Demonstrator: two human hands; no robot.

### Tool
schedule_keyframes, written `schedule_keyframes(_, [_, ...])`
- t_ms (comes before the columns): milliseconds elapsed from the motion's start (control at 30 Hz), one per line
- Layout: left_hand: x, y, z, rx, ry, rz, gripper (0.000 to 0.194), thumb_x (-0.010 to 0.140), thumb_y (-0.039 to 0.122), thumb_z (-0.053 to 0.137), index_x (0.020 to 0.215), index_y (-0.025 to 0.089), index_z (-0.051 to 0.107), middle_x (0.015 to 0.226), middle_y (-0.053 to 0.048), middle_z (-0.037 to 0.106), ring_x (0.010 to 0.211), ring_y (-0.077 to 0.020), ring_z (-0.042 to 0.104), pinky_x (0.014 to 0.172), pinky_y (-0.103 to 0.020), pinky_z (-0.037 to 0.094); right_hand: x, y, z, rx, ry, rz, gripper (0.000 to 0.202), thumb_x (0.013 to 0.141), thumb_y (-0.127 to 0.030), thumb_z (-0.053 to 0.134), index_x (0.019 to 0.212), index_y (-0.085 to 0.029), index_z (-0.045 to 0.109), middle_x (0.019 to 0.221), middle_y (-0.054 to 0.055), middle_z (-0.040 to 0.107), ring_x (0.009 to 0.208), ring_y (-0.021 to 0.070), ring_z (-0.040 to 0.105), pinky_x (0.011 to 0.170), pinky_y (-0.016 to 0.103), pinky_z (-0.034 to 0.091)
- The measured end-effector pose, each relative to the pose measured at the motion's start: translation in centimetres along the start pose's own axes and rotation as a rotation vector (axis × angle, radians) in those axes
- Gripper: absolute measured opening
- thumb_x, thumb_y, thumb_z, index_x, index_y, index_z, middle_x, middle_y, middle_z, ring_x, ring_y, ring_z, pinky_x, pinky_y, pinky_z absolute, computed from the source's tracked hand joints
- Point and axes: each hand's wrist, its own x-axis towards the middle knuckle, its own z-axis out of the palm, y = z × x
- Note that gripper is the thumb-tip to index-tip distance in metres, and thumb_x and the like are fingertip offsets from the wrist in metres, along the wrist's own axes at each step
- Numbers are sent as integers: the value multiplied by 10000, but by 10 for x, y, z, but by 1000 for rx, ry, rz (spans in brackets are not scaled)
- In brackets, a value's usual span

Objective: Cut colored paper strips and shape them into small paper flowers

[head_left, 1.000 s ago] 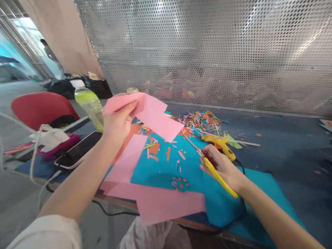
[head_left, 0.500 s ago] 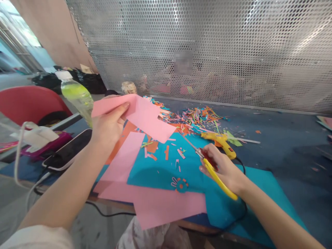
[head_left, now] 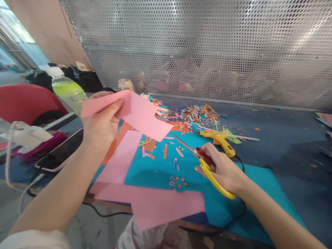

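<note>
Raised at the left, my left hand [head_left: 102,122] pinches a pink sheet of paper [head_left: 145,116] between thumb and fingers; the sheet bends over the hand and has a notch cut in its right edge. My right hand [head_left: 220,167] grips yellow-handled scissors [head_left: 216,180] by the handles, with the blades pointing up and left close to the sheet's lower right corner. Beneath them lie a blue sheet [head_left: 153,173] strewn with small paper strips, and a pink sheet [head_left: 166,207]. A round blue paper piece with orange bits [head_left: 180,185] rests near the blue sheet's front edge.
A yellow glue gun [head_left: 219,138] lies behind the scissors, its cord running right. Paper scraps [head_left: 197,114] are heaped by the perforated metal panel [head_left: 220,45]. At the left are a bottle [head_left: 67,90], a phone [head_left: 61,152] and a purple tissue box [head_left: 38,145].
My left hand and the pink paper have shifted slightly left in view. My right hand with the scissors has moved a little left too, along with a small shift of the whole view.
</note>
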Motion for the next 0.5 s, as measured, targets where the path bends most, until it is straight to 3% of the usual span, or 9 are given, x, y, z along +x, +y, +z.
schedule_keyframes(333, [1,-1,-2,56,31,-18,260,631,-20,672,792,130,534,784,31,620,807,-101,627,852,-338,518,-1,4,2,-71,-26,17,306,790,-453,519,814,-237,303,703,-36,513,555,126,470,457,222,259])
schedule_keyframes(500, [-1,-7,-6,56,-29,29,271,630,-52,655,804,122,544,752,31,623,760,-83,621,853,-313,510,0,4,2,-80,-7,5,316,793,-457,513,788,-235,289,686,-35,494,557,131,474,453,221,255])
